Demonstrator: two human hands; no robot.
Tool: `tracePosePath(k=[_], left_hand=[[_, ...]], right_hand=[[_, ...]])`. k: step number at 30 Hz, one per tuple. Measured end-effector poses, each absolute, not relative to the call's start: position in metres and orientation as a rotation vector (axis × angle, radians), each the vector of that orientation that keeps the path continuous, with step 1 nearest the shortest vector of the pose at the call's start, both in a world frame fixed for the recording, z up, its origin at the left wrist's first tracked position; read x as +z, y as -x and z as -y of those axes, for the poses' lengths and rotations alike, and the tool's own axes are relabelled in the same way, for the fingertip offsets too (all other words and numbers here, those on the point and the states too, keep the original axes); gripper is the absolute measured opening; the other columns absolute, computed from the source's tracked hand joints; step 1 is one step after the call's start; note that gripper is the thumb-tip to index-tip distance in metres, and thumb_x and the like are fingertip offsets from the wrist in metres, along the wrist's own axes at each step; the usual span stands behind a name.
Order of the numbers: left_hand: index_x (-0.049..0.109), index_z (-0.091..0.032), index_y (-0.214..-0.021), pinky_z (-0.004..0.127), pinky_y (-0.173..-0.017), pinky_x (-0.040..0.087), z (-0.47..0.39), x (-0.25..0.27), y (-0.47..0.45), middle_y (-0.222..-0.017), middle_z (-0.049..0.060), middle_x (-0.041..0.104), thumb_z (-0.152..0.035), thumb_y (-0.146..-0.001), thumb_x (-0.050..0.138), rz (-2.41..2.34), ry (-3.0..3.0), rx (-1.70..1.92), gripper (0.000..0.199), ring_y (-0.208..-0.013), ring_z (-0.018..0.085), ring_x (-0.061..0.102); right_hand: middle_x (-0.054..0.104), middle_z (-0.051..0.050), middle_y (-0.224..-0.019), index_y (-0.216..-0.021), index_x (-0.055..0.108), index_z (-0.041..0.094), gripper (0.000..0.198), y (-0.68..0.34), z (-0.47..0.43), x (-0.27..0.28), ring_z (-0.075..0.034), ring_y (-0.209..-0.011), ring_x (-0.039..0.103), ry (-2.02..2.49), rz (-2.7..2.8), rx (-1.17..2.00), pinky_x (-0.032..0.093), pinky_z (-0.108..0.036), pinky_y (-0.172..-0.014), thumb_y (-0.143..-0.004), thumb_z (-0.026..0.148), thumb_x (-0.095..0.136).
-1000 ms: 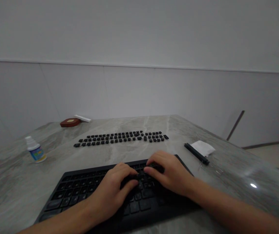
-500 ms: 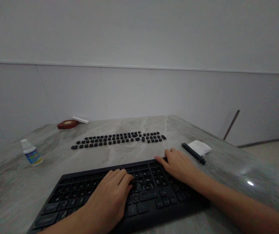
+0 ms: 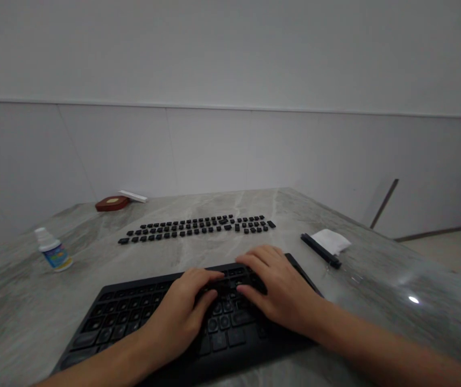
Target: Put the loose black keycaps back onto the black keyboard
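Observation:
A black keyboard [image 3: 89, 339] lies in front of me on the grey marbled table. Keycaps sit in its lower rows, while many upper positions look like bare sockets. My left hand [image 3: 182, 312] rests over the middle, its thumb and index finger apart. Facing it, my right hand [image 3: 282, 285] reaches in over the right half with thumb and fingers spread, touching the upper keys. Nothing shows in either hand, though the fingertips are dark and a little blurred. Beyond the keyboard, several loose black keycaps [image 3: 196, 232] lie in three rows.
A white spray bottle [image 3: 55, 251] stands at the left. Far left are a reddish-brown box [image 3: 111, 203] and a white strip [image 3: 133, 196]. A dark bar [image 3: 319, 250] lies beside a white cloth [image 3: 331, 241] at the right. The wall [image 3: 214, 150] rises behind the table.
My right hand has moved left from the keyboard's upper right edge to its keys. My left index finger has stretched out, opening a gap from the thumb.

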State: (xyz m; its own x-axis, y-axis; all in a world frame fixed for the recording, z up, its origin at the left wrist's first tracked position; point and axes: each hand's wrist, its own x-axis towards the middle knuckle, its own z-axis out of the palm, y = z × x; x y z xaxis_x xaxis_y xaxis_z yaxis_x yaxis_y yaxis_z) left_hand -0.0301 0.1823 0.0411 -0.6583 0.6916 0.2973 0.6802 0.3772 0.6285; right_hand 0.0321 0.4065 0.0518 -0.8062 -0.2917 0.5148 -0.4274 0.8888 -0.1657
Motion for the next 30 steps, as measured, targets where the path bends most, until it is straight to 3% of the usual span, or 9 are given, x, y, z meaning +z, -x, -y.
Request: tracePosePath(k=[7, 15, 20, 25, 30], left_hand=[[0.068, -0.021, -0.101, 0.036, -0.084, 0.05, -0.182, 0.05, 0.03, -0.092, 0.002, 0.071, -0.03, -0.086, 0.062, -2.394, -1.052, 1.343, 0.019, -0.086, 0.021, 0.063], [0.069, -0.022, -0.102, 0.036, -0.084, 0.049, -0.182, 0.05, 0.031, -0.089, 0.0, 0.07, -0.027, -0.083, 0.063, -2.392, -1.061, 1.368, 0.02, -0.085, 0.02, 0.062], [0.068, -0.023, -0.105, 0.038, -0.088, 0.05, -0.181, 0.05, 0.029, -0.095, 0.002, 0.07, -0.029, -0.087, 0.061, -2.446, -1.13, 1.299, 0.02, -0.091, 0.022, 0.062], [0.063, -0.023, -0.116, 0.04, -0.098, 0.047, -0.18, 0.049, 0.024, -0.113, 0.004, 0.065, -0.016, -0.086, 0.059, -2.451, -1.434, 1.139, 0.031, -0.108, 0.023, 0.058], [0.06, -0.021, -0.122, 0.04, -0.103, 0.046, -0.18, 0.05, 0.02, -0.119, 0.006, 0.062, -0.009, -0.088, 0.054, -2.469, -1.639, 0.966, 0.036, -0.113, 0.023, 0.054]], right_hand=[[0.069, -0.007, -0.088, -0.103, 0.064, 0.016, 0.011, -0.032, -0.391, 0.038, -0.021, -0.082, 0.06, -0.826, 2.322, 0.563, 0.047, -0.038, -0.077, -0.095, 0.022, 0.058], [0.07, -0.007, -0.086, -0.103, 0.066, 0.015, 0.015, -0.027, -0.397, 0.036, -0.021, -0.082, 0.061, -0.825, 2.28, 0.591, 0.047, -0.038, -0.076, -0.096, 0.027, 0.06], [0.068, -0.008, -0.09, -0.103, 0.068, 0.016, 0.015, -0.027, -0.406, 0.045, -0.022, -0.087, 0.06, -0.819, 2.325, 0.641, 0.049, -0.038, -0.078, -0.094, 0.026, 0.061], [0.067, -0.007, -0.087, -0.095, 0.071, 0.016, 0.011, -0.029, -0.423, 0.057, -0.021, -0.085, 0.059, -0.947, 2.501, 0.686, 0.049, -0.038, -0.079, -0.089, 0.025, 0.067], [0.067, -0.007, -0.092, -0.094, 0.074, 0.017, 0.011, -0.028, -0.425, 0.057, -0.02, -0.088, 0.061, -0.894, 2.709, 0.71, 0.05, -0.037, -0.084, -0.085, 0.023, 0.071]])
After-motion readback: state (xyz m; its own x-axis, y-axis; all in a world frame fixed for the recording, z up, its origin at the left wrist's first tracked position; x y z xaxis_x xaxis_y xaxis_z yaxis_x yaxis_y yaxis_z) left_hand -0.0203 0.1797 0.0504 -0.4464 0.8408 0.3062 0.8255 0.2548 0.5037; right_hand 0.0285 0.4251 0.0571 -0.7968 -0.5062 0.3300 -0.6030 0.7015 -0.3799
